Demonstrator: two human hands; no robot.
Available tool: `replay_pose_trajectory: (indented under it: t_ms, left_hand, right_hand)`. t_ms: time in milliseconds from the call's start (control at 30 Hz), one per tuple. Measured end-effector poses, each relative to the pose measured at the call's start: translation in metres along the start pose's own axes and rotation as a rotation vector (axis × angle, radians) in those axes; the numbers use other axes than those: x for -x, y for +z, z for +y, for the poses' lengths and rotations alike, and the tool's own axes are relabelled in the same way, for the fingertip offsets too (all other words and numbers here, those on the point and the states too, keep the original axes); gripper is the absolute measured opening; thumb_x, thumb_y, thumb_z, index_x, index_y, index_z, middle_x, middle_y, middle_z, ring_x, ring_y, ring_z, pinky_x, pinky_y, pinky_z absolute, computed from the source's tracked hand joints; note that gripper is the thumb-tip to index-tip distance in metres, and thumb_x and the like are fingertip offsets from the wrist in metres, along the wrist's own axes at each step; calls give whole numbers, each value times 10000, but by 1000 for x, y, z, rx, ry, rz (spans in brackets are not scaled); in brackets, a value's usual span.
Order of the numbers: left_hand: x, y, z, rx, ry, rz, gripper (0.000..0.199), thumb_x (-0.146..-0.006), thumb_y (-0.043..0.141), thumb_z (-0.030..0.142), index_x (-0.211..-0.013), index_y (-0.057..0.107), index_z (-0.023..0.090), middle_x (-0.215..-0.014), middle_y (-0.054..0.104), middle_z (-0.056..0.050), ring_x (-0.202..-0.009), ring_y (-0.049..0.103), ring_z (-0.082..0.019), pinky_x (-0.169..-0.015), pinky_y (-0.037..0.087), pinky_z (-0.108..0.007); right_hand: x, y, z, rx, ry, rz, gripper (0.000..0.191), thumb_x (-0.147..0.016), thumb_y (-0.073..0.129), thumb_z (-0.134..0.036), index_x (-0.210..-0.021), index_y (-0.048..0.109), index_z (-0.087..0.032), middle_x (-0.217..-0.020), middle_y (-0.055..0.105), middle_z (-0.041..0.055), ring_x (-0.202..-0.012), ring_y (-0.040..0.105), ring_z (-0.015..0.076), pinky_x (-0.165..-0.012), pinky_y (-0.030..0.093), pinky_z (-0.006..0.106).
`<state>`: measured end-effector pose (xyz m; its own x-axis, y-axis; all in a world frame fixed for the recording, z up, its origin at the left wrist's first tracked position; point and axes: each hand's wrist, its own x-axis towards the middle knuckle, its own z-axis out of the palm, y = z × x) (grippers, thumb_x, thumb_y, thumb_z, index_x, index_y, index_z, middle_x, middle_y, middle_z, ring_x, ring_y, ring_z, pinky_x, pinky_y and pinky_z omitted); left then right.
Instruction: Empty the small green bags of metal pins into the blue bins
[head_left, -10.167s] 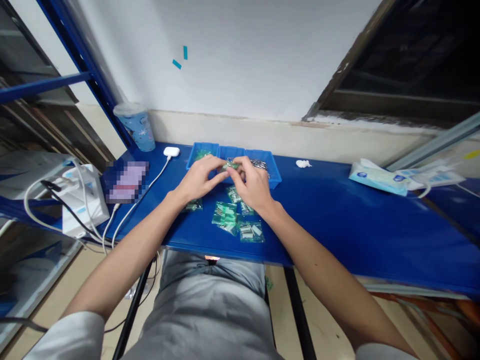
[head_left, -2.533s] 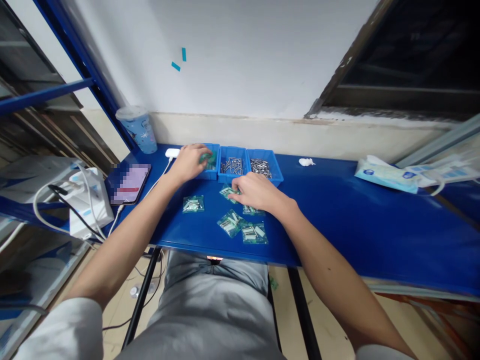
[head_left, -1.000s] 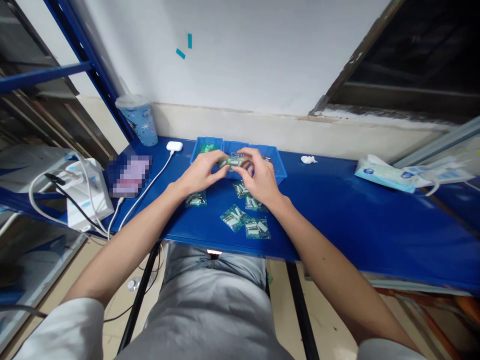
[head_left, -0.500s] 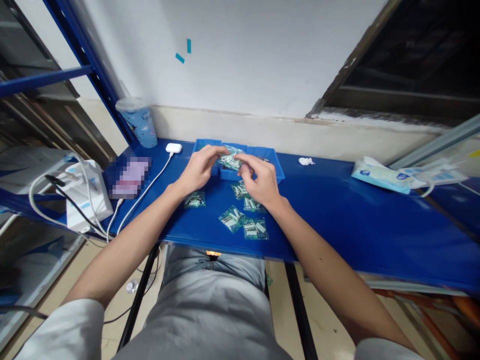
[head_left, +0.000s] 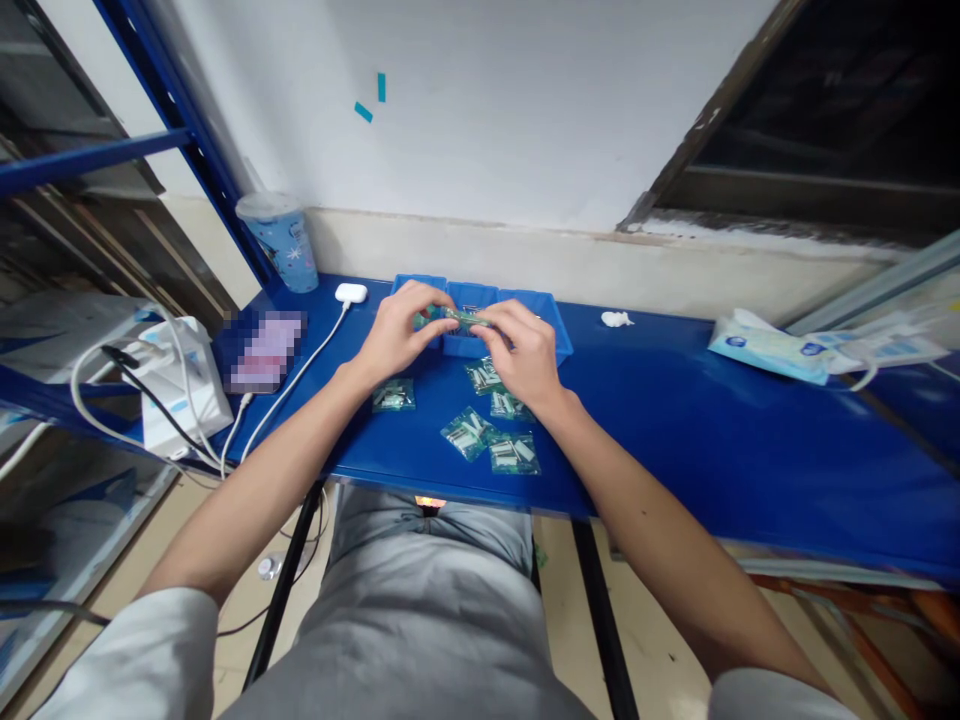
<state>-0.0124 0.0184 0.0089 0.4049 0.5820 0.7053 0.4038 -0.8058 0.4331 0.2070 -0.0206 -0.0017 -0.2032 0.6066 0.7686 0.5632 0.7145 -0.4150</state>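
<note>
Between my two hands, over the blue bins (head_left: 470,346), is a small clear plastic bag (head_left: 466,318) with green and pale parts inside, seen nearly edge-on. My left hand (head_left: 403,325) pinches its left end between thumb and fingers. The right end is pinched by my right hand (head_left: 523,350). Several similar filled bags (head_left: 514,454) lie on the blue table below my right hand, and one more bag (head_left: 394,394) rests under my left wrist. The contents of the bins are mostly hidden by my hands.
On the left stand a blue patterned cup (head_left: 281,245), a white earphone case (head_left: 351,293) on a cable, a blurred-out phone (head_left: 266,350) and a white power strip (head_left: 184,390) with cables. A crumpled tissue (head_left: 616,319) and a tissue pack (head_left: 769,348) lie on the right.
The bag between my hands has tilted from showing its flat face to nearly edge-on. My left thumb has come up against it, and both hands now pinch its ends.
</note>
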Motion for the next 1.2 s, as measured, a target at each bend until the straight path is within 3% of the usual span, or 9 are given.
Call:
replay_pose_trajectory:
  t_ms: [133,300,467,533,633,767,867,1000,1200]
  left_hand:
    - [0,4,-3,101,-91,21,441,-962,696,632,-995,728,193,-921,765,-47,-802,681,-167,-785,554,-302]
    - [0,3,-1,161,-128,34,434,-967,708,578,-1199,667,213,-851,722,-10,-792,686,-159,-824,568,-300]
    - [-3,-12,-16,35,-184,178,316,-1025,618,470,-1211,668,220,-929,720,-36,-820,656,-176,-824,553,-324]
    - [-2,-17,-28,-51,-208,189,263,-1018,615,424,-1158,714,225,-955,733,-50,-844,644,-198,-841,542,-350]
    - [2,-17,-47,-190,-209,112,262,-1000,594,364,-1160,755,233,-957,743,-70,-910,614,-250,-912,523,-419]
    - [9,-10,-62,-310,-225,-55,296,-934,552,248,-1074,810,204,-900,666,-101,-921,554,-284,-971,495,-522]
    - [12,-7,-61,-364,-225,-50,263,-902,580,240,-999,823,207,-1037,597,-128,-1037,525,-325,-1045,449,-607]
    - [12,-7,-61,-337,-226,-40,279,-903,550,242,-895,828,229,-1223,580,-129,-1121,490,-341,-1100,409,-637]
    - [12,-7,-67,-332,-287,-36,355,-892,489,227,-758,817,216,-1261,612,-125,-1124,498,-337,-1114,393,-646]
  right_hand:
    - [4,4,2,-93,108,29,229,-1027,633,-365,-1229,593,-266,-879,724,4,-705,690,171,-683,568,330]
    - [4,3,1,-97,135,3,187,-1069,538,-419,-1168,555,-262,-828,707,7,-728,702,175,-672,544,322]
    - [0,-6,0,-1,99,13,208,-1069,505,-400,-1026,627,-238,-746,658,-3,-634,600,147,-649,461,312]
    - [-2,-10,-1,5,70,-123,268,-1059,535,-415,-909,655,-228,-611,565,-40,-544,511,126,-620,405,304]
    - [-5,-14,-6,5,43,-467,380,-986,683,-512,-752,682,-212,-504,464,-71,-505,468,109,-615,339,290]
    - [-8,-17,-20,91,58,-810,456,-759,877,-658,-795,763,-218,-543,537,-62,-563,504,119,-626,276,285]
    - [-8,-18,-28,79,58,-970,484,-649,947,-650,-865,783,-249,-639,630,-57,-612,540,126,-614,250,282]
    - [-5,-17,-31,22,35,-1078,477,-617,1009,-501,-942,757,-259,-843,696,-42,-750,602,150,-627,280,275]
    - [-4,-15,-32,5,23,-1039,236,-796,921,-310,-853,711,-217,-993,709,7,-863,614,172,-693,343,287]
